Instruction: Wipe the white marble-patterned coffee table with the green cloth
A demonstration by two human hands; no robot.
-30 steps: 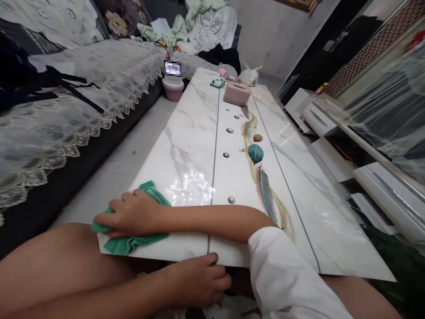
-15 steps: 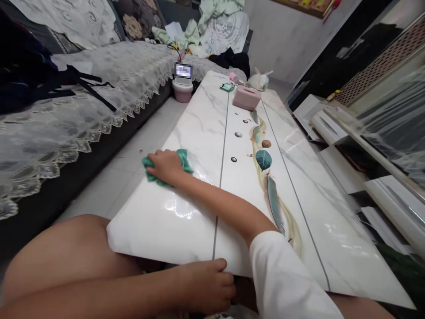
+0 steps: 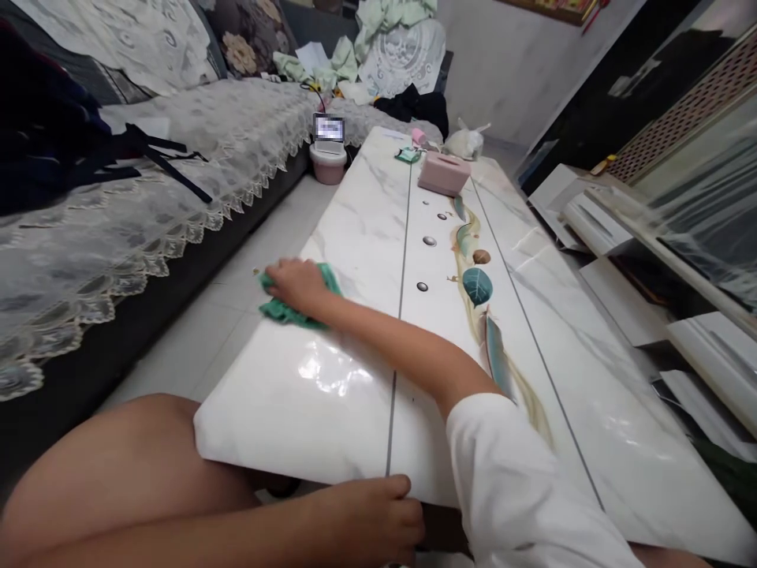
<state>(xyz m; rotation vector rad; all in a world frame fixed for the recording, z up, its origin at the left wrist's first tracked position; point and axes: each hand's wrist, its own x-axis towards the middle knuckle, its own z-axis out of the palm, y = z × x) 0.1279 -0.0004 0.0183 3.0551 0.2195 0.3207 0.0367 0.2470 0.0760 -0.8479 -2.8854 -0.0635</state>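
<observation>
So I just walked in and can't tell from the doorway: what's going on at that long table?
A person sits at the near end of a long white marble-look table. Their right hand presses a green cloth flat near the table's left edge, arm stretched across the glossy top. Their left hand rests at the near edge. A pink box sits toward the far end.

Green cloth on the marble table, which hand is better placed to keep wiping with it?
Probably the right hand: it presses the green cloth on the table. The left hand grips the near edge.
</observation>
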